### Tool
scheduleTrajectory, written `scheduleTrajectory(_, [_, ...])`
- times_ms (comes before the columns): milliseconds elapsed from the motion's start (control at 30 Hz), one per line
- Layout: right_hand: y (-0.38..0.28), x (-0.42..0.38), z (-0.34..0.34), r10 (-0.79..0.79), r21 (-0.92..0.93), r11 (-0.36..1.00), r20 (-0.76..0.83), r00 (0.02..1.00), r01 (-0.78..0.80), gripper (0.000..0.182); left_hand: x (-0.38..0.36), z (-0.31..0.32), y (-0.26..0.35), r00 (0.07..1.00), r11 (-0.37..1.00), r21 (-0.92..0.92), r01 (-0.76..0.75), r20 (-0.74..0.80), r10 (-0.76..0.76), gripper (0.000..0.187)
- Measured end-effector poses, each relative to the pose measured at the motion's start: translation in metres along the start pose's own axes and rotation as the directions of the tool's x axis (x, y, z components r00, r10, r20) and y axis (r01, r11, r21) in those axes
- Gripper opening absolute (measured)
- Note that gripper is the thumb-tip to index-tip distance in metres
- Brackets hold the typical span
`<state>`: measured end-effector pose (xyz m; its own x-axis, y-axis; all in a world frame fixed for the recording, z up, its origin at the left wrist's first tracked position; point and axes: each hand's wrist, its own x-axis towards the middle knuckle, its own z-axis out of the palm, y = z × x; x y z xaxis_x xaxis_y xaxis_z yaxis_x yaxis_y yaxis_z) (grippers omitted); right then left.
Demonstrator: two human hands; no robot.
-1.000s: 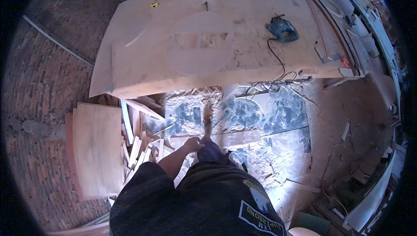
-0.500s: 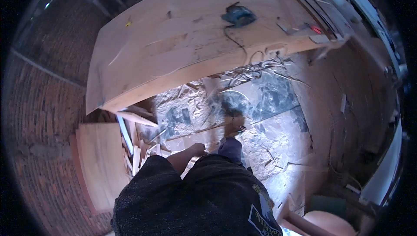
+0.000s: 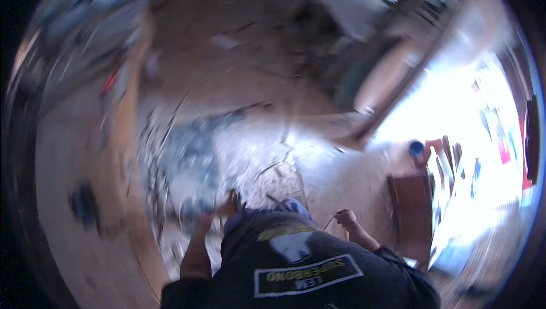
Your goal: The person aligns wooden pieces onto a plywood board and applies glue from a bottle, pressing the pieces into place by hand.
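My left hand [image 3: 203, 222] hangs low beside my body, over the dusty floor. Motion blur smears its fingers, so I cannot make out their shape or anything in them. On the other side, my right hand [image 3: 346, 218] has its fingers curled together in front of my hip. A thin pale stick [image 3: 329, 222] juts down and left from those fingers. The workbench [image 3: 128, 178] runs along the left, nearer to my left hand than to my right. A dark blue-green power tool [image 3: 84, 204] lies on it, blurred.
Scraps and shavings litter the floor [image 3: 267, 169] ahead. A reddish-brown wooden box or panel [image 3: 412, 212] stands to my right, with a blue-topped container [image 3: 417, 148] beyond it. A long beam [image 3: 392, 101] slants in front of a bright opening. Loose cables lie beside the bench.
My view has swung right, so the workbench has passed from ahead to my left. The bright opening and my right hand with the thin stick have come into view.
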<state>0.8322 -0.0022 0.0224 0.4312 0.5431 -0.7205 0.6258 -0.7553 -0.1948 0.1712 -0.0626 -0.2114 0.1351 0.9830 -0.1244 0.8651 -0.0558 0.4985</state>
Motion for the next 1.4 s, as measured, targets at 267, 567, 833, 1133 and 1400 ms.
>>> scheduleTrajectory(267, [0.034,-0.015,0.066,0.07,0.027,0.997,0.0,0.998,-0.07,0.04,0.185,-0.112,-0.011,0.862,0.867,-0.163,0.472,0.29,-0.415,0.038])
scheduleTrajectory(567, [0.011,0.045,0.074,0.182,0.132,0.973,0.07,0.981,-0.19,0.04,0.31,-0.076,0.058,0.825,0.87,-0.166,0.464,0.439,-0.356,0.037])
scheduleTrajectory(833, [-0.047,0.205,-0.092,0.104,0.23,0.968,-0.011,0.995,-0.099,0.036,0.41,-0.061,0.168,0.885,0.965,-0.138,0.224,0.443,-0.142,0.029])
scheduleTrajectory(1133, [-0.286,0.416,-0.498,-0.434,-0.005,0.762,-0.746,0.505,0.648,0.016,0.54,-0.086,0.335,0.751,0.534,-0.529,0.659,0.44,-0.492,0.022])
scheduleTrajectory(1400, [-0.508,0.338,-0.79,-0.063,0.186,0.392,-0.971,0.229,0.901,0.026,0.604,-0.05,0.272,0.849,0.845,-0.336,0.416,0.478,-0.228,0.028])
